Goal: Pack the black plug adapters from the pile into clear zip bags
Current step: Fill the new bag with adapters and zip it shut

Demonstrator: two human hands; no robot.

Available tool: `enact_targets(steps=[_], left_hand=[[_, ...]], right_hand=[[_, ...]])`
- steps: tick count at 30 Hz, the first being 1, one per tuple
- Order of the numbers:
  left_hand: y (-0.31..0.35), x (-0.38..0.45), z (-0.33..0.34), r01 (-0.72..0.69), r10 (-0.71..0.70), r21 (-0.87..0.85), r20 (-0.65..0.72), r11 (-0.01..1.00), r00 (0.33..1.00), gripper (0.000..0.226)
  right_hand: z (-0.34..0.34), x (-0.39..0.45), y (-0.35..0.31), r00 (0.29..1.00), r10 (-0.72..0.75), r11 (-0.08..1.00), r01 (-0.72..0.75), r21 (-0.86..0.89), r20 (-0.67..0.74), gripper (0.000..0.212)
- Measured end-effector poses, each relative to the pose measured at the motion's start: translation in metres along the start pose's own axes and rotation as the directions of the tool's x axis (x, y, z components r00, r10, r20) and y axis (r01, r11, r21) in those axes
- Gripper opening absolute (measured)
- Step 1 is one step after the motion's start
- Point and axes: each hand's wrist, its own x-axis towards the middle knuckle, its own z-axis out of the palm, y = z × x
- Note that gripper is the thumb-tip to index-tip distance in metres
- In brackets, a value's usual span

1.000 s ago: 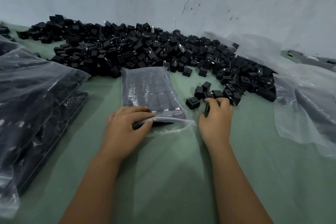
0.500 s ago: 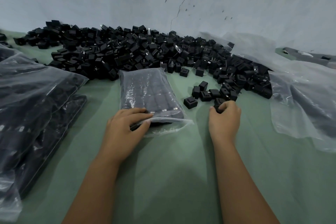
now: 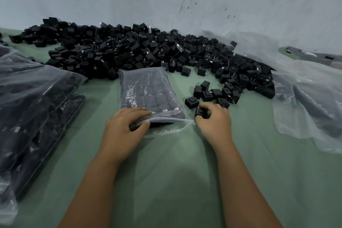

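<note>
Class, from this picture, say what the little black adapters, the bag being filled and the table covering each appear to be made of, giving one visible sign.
Adapters: likely matte black moulded plastic; hard, square edges.
Bag: thin clear plastic film; wrinkles and glints.
Table covering: green, dull, perhaps cloth; soft folds.

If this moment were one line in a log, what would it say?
step: filling bag | left hand: holds bag mouth open | right hand: grips adapter beside the mouth | pile: behind bag

Bare forearms and hands (image 3: 125, 129), no sleeves visible.
</note>
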Motion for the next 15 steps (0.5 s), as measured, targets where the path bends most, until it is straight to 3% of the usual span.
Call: enact_targets(steps=[4,7,10,15], left_hand=[[-0.001,0.001,0.0,0.004,-0.005,-0.072,-0.008,0.997,1.0,0.026],[-0.003,0.002,0.001,0.059,-0.074,-0.203,-0.065,0.977,0.995,0.025],[-0.004,0.003,0.004,0.082,-0.117,-0.296,-0.104,0.952,0.988,0.021],[-0.001,0.002,0.008,0.025,-0.089,-0.361,-0.163,0.932,0.983,0.026]], right_hand=[[-0.003,-0.01,-0.011,0.992,-0.029,0.992,0.044,0.119,-0.126,0.03],[-0.003,-0.032,-0.036,0.93,-0.281,0.898,0.342,0.276,-0.238,0.017],[0.014,-0.058,-0.062,0.849,-0.513,0.822,0.528,0.212,-0.126,0.018],[0.04,-0.068,-0.081,0.808,-0.588,0.809,0.588,0.011,0.027,0.035]])
